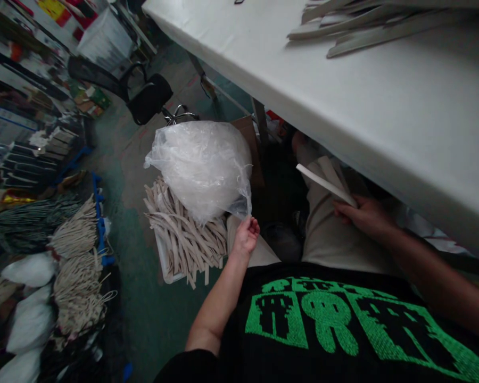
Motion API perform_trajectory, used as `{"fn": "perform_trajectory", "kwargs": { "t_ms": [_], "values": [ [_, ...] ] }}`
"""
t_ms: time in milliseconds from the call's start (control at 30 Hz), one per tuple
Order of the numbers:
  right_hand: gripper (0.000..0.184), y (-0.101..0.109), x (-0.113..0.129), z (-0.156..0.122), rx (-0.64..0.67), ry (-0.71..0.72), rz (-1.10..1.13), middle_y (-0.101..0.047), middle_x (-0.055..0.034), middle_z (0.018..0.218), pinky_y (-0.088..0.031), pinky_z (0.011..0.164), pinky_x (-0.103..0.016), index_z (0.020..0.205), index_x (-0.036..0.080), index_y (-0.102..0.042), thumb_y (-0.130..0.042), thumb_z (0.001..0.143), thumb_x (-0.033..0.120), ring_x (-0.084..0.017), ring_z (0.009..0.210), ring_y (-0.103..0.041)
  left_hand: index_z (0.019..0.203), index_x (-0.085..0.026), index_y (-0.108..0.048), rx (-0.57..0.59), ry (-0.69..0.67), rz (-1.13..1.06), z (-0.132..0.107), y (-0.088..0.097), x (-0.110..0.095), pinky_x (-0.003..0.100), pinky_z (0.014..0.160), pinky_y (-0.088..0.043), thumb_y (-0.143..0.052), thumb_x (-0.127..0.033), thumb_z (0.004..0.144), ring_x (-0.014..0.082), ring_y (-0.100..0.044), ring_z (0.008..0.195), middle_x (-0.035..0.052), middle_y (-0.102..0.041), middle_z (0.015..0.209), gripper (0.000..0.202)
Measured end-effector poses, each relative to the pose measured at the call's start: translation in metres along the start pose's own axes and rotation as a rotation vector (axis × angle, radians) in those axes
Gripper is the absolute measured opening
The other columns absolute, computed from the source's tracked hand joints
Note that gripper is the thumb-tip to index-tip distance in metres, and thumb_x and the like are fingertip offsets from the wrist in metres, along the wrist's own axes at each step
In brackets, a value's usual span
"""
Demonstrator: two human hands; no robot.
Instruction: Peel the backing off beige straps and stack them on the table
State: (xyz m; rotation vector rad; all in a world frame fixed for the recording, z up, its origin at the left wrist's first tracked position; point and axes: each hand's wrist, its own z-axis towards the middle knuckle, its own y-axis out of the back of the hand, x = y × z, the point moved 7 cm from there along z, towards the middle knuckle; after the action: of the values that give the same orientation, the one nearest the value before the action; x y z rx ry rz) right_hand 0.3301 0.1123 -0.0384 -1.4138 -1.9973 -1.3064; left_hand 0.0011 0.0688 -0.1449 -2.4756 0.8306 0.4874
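Note:
My left hand [246, 234] is closed, pinching the edge of a large clear plastic bag [201, 165]. The bag looks full of pale, whitish contents that I cannot make out. It rests partly over a bin [165, 263] heaped with beige fabric strips [183, 234], some hanging over its rim. On the right, below the table edge, my right hand [365, 215] is closed around a flat beige strip [323, 182]. That strip points up and to the left, above my lap. More beige pieces lie behind it, partly hidden.
A white-covered table [343, 96] spans the upper right, with grey-beige strips [375, 26] on top. A black office chair [149, 98] stands beyond the bag. At left, bundles of cords [80, 287] and white bags [30, 319] lie near a blue pallet [99, 218]. Green floor runs between.

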Motion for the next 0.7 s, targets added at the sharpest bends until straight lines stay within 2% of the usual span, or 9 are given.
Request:
{"fn": "perform_trajectory", "kwargs": {
  "t_ms": [67, 167, 267, 367, 567, 700],
  "values": [
    [0.021, -0.002, 0.003, 0.0, 0.023, 0.021, 0.0, -0.057, -0.0009, 0.054, -0.041, 0.054, -0.026, 0.068, 0.018, -0.059, -0.061, 0.081, 0.035, -0.015, 0.051, -0.052, 0.079, -0.015, -0.062, 0.031, -0.028, 0.051, -0.011, 0.007, -0.005, 0.02, 0.065, -0.051, -0.076, -0.016, 0.078, 0.0087, -0.066, 0.065, 0.0002, -0.067, 0.072, 0.014],
    [0.022, -0.006, -0.001, 0.002, 0.046, 0.036, 0.004, -0.056, -0.0008, 0.051, -0.04, 0.053, -0.027, 0.068, 0.018, -0.059, -0.061, 0.081, 0.036, -0.016, 0.049, -0.051, 0.08, -0.017, -0.062, 0.079, -0.167, 0.196, -0.023, 0.015, -0.021, 0.021, 0.066, -0.051, -0.084, -0.025, 0.068, 0.0091, -0.065, 0.064, -0.0016, -0.067, 0.071, 0.027],
    [0.024, -0.008, -0.007, 0.007, 0.066, 0.036, -0.018, -0.059, -0.0029, 0.053, -0.04, 0.052, -0.029, 0.067, 0.019, -0.06, -0.061, 0.077, 0.04, -0.018, 0.049, -0.053, 0.08, -0.016, -0.062, 0.177, -0.292, 0.409, -0.034, 0.014, -0.031, 0.024, 0.068, -0.051, -0.089, -0.037, 0.059, 0.0099, -0.063, 0.06, -0.0017, -0.066, 0.067, 0.04],
    [0.027, -0.008, -0.007, 0.007, 0.069, 0.042, -0.028, -0.062, -0.0052, 0.055, -0.042, 0.053, -0.031, 0.063, 0.02, -0.06, -0.059, 0.072, 0.046, -0.021, 0.051, -0.055, 0.081, -0.016, -0.062, 0.247, -0.311, 0.534, -0.038, 0.01, -0.029, 0.025, 0.067, -0.051, -0.086, -0.048, 0.059, 0.012, -0.064, 0.061, 0.0004, -0.068, 0.069, 0.045],
    [0.038, -0.002, -0.002, 0.006, 0.032, 0.034, -0.038, -0.06, -0.008, 0.051, -0.043, 0.053, -0.037, 0.055, 0.024, -0.058, -0.055, 0.054, 0.061, -0.026, 0.05, -0.056, 0.076, -0.017, -0.061, 0.185, -0.296, 0.787, -0.01, 0.02, -0.034, 0.024, 0.062, -0.047, -0.082, -0.052, 0.062, 0.0126, -0.063, 0.061, 0.0011, -0.068, 0.067, 0.044],
    [0.04, 0.004, -0.014, 0.014, 0.005, -0.004, -0.035, -0.064, -0.0101, 0.056, -0.045, 0.054, -0.042, 0.052, 0.025, -0.06, -0.056, 0.047, 0.064, -0.03, 0.053, -0.059, 0.061, -0.016, -0.057, 0.127, -0.29, 0.87, 0.014, 0.03, -0.055, 0.024, 0.057, -0.044, -0.082, -0.048, 0.064, 0.0122, -0.057, 0.053, 0.0, -0.061, 0.056, 0.04]
  ]
}}
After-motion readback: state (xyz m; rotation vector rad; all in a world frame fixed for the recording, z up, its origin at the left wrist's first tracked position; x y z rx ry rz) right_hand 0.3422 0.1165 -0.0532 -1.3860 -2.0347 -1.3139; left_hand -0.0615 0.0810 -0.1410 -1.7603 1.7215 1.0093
